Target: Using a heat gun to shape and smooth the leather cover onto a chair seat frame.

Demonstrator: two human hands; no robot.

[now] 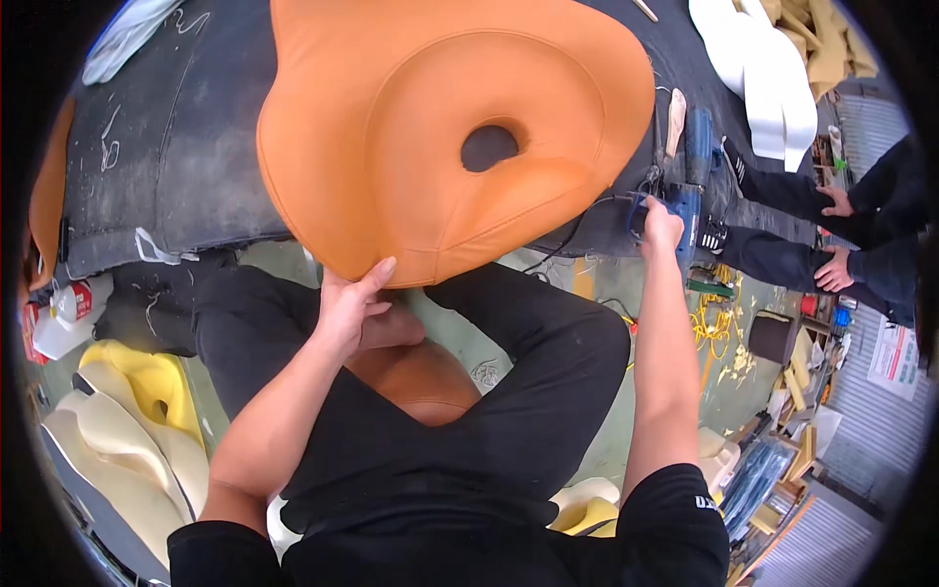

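A large orange leather seat cushion (430, 127) with a round hole near its middle lies on a dark padded worktable (186, 147). My left hand (354, 308) grips the cushion's near edge from below, thumb on top. My right hand (660, 227) is closed on the handle of a blue power tool (690, 201) at the table's right edge, with a cable running from it. My legs in black trousers are below the cushion. An orange leather piece (421, 382) rests between my thighs.
Yellow and cream foam pieces (127, 421) lie on the floor at lower left. White foam (773, 78) is stacked at the upper right. Another person in dark clothes stands at the right, hands (836, 235) showing. Scraps and tools litter the green floor at right.
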